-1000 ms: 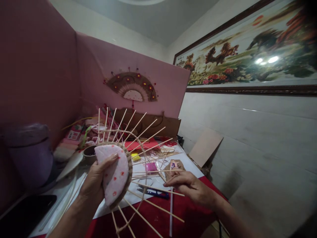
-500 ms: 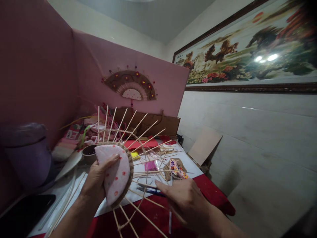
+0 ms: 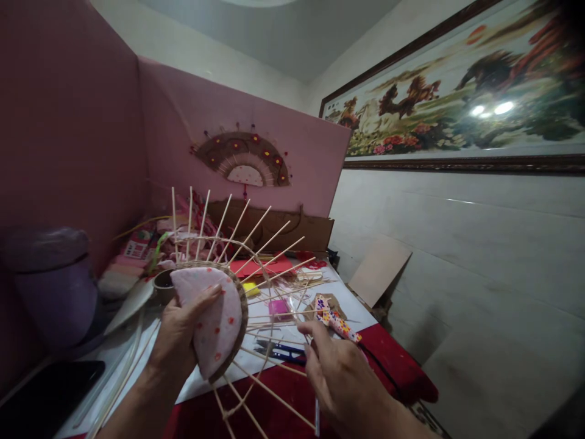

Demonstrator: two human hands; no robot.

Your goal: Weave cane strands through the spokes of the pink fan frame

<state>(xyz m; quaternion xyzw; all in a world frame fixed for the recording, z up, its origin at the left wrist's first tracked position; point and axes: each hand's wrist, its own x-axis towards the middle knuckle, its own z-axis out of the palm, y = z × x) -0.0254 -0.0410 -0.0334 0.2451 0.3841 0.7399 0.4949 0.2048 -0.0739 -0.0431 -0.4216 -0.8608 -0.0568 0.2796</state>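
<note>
- I have my left hand (image 3: 176,329) closed in a firm hold, its thumb (image 3: 208,297) laid flat across the near side of the grip and its other fingers mostly hidden behind.
- Below that grip, my left forearm (image 3: 132,399) slants up into the wrist.
- Well apart, to the right of the grip, I see my right hand (image 3: 340,366) back uppermost, two leading digits pointing toward the left hand; whether they pinch is unclear.
- My right forearm (image 3: 388,414) trails behind, down and rightward.
</note>
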